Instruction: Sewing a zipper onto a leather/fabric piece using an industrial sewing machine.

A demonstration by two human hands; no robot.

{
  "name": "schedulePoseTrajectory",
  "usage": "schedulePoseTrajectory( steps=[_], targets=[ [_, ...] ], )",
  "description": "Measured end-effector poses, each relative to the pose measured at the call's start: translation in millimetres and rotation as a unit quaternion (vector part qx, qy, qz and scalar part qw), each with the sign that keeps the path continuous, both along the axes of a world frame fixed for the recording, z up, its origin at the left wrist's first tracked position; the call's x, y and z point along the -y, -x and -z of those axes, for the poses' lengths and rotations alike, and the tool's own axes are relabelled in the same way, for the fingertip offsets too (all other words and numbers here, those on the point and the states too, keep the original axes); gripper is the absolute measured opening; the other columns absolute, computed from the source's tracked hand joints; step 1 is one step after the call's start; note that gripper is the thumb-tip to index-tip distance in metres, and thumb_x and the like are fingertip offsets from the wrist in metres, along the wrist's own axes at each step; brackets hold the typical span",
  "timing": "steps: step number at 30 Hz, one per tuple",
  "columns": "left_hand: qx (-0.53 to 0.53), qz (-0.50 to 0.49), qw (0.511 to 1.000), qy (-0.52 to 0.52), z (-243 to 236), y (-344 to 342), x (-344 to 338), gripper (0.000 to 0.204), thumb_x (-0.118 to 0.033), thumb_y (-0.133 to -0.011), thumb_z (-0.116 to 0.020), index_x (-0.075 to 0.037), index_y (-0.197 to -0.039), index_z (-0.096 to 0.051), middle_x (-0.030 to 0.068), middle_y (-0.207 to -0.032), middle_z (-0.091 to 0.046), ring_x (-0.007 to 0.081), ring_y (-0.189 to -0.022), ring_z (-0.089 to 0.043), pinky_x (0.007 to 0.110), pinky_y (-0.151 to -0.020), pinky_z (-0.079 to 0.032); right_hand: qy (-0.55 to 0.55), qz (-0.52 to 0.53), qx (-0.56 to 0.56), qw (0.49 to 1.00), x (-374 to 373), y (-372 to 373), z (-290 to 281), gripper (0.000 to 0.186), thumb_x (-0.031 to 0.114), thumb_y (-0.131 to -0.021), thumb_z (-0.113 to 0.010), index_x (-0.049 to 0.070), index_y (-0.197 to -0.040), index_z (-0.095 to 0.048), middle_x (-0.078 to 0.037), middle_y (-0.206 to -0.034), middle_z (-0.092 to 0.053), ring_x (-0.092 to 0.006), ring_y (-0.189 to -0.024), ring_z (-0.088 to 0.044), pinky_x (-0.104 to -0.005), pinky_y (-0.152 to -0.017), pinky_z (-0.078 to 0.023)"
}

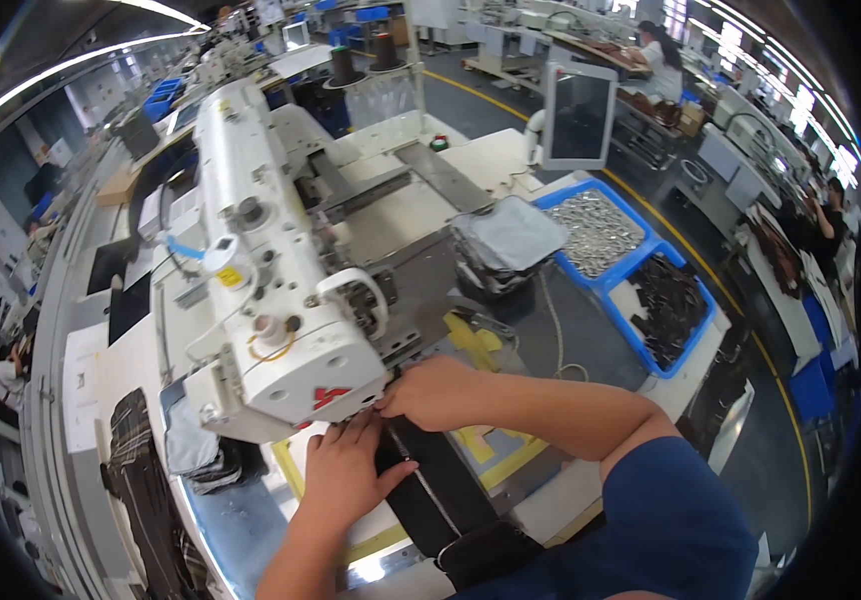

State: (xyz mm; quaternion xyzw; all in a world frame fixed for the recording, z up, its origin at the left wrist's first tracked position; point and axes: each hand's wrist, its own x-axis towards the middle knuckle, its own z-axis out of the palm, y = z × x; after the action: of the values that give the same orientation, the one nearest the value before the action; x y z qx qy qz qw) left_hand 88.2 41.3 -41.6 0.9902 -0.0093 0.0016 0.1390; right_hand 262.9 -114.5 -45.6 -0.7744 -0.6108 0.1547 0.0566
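— What is in the two blue bins (619, 283)?

— One has shiny metal bits (596, 228), the other has dark little pieces (669, 310).

— And next to them?

— A stack of grey cloth pieces (507, 243), and a screen on a stand (578, 115) behind it.

— Anything far away?

— Two dark thread cones (363, 57), and a person sitting at another table (663, 62).

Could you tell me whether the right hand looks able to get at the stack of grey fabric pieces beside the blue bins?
Probably yes: the right hand rests on the black strap, and the table between it and the grey fabric stack shows nothing blocking.
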Motion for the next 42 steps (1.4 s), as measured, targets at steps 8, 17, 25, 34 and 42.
schedulePoseTrajectory(
  steps=[8,17,25,34,42],
  targets=[
    [0.027,-0.018,0.999,0.006,9.8,3.5,-2.9,0.083,-0.049,-0.073,-0.09,-0.002,-0.136,-0.068,0.018,-0.147,-0.064,0.0402,-0.127,-0.062,0.051,-0.107,-0.046,-0.08,0.001,-0.063,0.995,-2.3,-0.4,15.4,0.042,0.011,-0.087,-0.058,0.014,-0.123,-0.079,-0.003,-0.127,-0.077,-0.0325,-0.111,-0.074,-0.0474,-0.092,-0.06],
    [0.048,-0.01,0.999,-0.005,18.8,2.7,-2.2,0.082,-0.051,-0.074,-0.089,0.002,-0.133,-0.069,0.0201,-0.145,-0.065,0.0415,-0.124,-0.062,0.051,-0.107,-0.046,-0.195,-0.068,-0.083,0.975,25.1,-15.0,10.6,0.036,0.012,-0.092,-0.061,0.004,-0.125,-0.074,-0.013,-0.132,-0.073,-0.0347,-0.118,-0.07,-0.0472,-0.102,-0.056],
    [0.063,-0.001,0.998,-0.012,19.1,5.3,-3.4,0.086,-0.061,-0.079,-0.083,0.004,-0.133,-0.069,0.0192,-0.147,-0.065,0.0392,-0.123,-0.063,0.052,-0.106,-0.045,-0.36,0.462,0.091,0.805,167.8,-137.1,-60.9,0.025,0.021,-0.093,-0.067,0.007,-0.11,-0.079,-0.017,-0.117,-0.076,-0.0389,-0.107,-0.073,-0.047,-0.097,-0.057],
    [0.081,0.075,0.993,-0.04,30.5,-3.7,9.2,0.091,-0.064,-0.079,-0.081,0.0,-0.141,-0.066,0.0133,-0.15,-0.064,0.0345,-0.12,-0.061,0.049,-0.107,-0.044,-0.031,0.537,0.158,0.828,256.7,-202.5,33.5,0.023,0.017,-0.09,-0.067,0.006,-0.103,-0.082,-0.023,-0.108,-0.078,-0.0412,-0.105,-0.075,-0.0507,-0.095,-0.059],
    [0.125,0.077,0.989,-0.03,45.5,-6.5,8.9,0.09,-0.066,-0.079,-0.08,0.002,-0.138,-0.067,0.0148,-0.146,-0.066,0.0352,-0.117,-0.061,0.049,-0.106,-0.044,-0.081,0.516,0.209,0.827,265.6,-221.3,40.7,0.018,0.015,-0.092,-0.066,0.003,-0.095,-0.08,-0.023,-0.098,-0.078,-0.0438,-0.097,-0.075,-0.0531,-0.088,-0.059]
  ],
)
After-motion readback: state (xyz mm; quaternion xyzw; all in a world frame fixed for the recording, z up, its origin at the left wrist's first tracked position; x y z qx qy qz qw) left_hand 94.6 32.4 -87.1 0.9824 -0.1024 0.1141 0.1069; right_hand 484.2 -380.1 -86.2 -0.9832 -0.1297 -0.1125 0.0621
